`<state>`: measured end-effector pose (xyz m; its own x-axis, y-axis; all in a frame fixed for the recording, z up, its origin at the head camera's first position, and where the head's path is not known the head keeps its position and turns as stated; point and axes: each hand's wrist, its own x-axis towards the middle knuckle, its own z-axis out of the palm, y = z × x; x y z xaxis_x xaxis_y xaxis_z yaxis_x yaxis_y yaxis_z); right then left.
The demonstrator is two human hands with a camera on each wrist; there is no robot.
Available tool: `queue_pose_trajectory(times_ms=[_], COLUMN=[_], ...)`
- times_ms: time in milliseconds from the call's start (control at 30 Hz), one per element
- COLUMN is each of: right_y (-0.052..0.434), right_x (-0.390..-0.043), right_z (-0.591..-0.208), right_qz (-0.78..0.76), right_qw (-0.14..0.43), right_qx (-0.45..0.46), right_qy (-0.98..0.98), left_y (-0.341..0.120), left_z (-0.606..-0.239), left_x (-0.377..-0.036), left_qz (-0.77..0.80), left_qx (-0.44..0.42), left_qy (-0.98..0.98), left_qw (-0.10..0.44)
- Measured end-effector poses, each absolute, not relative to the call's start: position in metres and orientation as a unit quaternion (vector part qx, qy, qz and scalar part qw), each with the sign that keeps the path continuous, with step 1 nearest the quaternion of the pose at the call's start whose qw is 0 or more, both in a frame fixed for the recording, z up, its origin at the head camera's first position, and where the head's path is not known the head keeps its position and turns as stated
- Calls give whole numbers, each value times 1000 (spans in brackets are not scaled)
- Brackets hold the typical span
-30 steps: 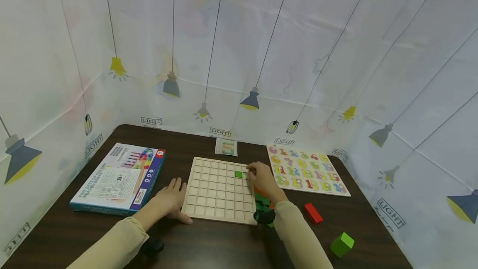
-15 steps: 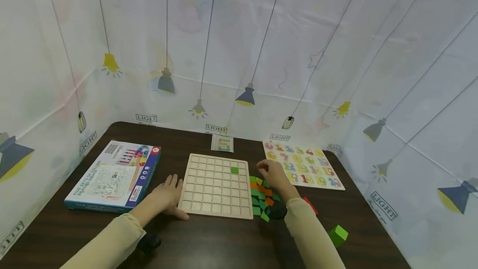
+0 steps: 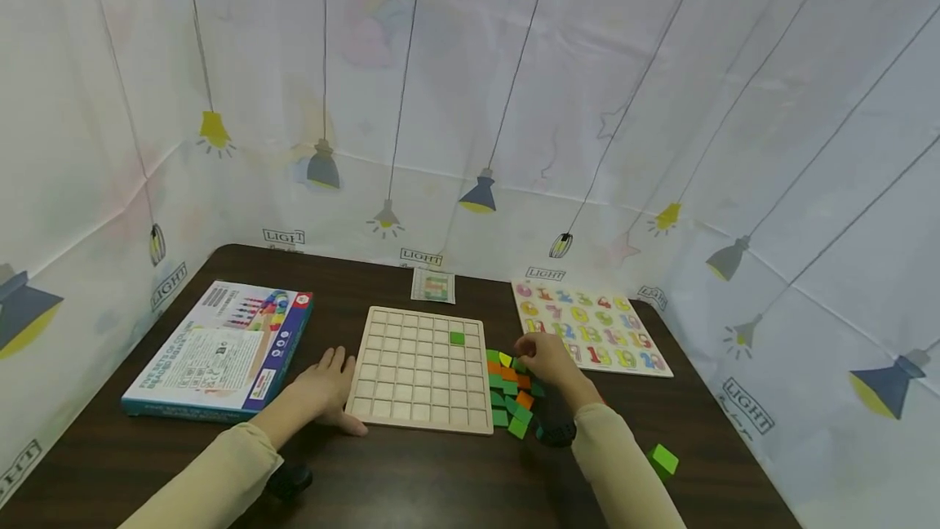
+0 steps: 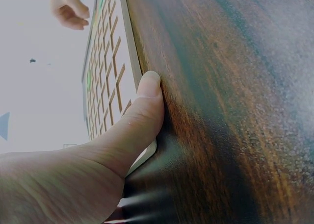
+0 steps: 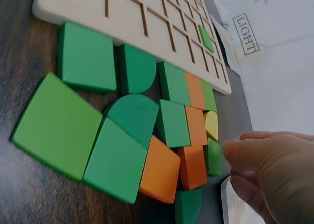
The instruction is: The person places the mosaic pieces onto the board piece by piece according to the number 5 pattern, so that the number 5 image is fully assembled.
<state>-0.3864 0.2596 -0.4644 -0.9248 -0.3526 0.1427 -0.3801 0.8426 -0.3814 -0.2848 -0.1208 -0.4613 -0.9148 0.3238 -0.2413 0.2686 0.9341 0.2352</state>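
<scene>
A wooden grid board (image 3: 422,382) lies on the dark table, one light green square tile (image 3: 457,339) sitting in a cell near its far right corner. Spread fingers of my left hand (image 3: 326,386) rest along its left edge, with the thumb (image 4: 144,101) against the front edge by the corner. Beside the right edge lies a loose group of green, orange and yellow tiles (image 5: 120,158). Over the far end of that group, my right hand (image 3: 551,359) has bent fingers close to a green tile (image 5: 212,157). Nothing shows between its fingertips.
A boxed game (image 3: 213,353) lies at the left. A small pattern card (image 3: 433,286) is behind the grid board, and a number board (image 3: 587,333) lies at the back right. A light green block (image 3: 663,461) stands near the right front.
My right hand has withdrawn from the board's far right cells to the right, over the loose tiles. The left hand stays at the board's left edge. The head view has shifted slightly.
</scene>
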Motion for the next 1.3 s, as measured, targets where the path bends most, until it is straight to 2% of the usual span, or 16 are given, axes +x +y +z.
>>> queue_pose_trajectory(times_ms=[533,900,1300], right_y=[276,269,267], right_x=[-372,-382,-384], right_z=[-495,-487,-472], right_qz=[180,160,173], right_qw=[23,32,-3], right_qx=[187,198,214], right_qy=[-965,-966,-961], left_y=[-113,-115,-119], left_z=[-485,-474,-465], left_x=[-281,-283,-285], left_qz=[98,98,96], left_qx=[148,145,136], left_qy=[973,976,978], left_qw=[150,132,126])
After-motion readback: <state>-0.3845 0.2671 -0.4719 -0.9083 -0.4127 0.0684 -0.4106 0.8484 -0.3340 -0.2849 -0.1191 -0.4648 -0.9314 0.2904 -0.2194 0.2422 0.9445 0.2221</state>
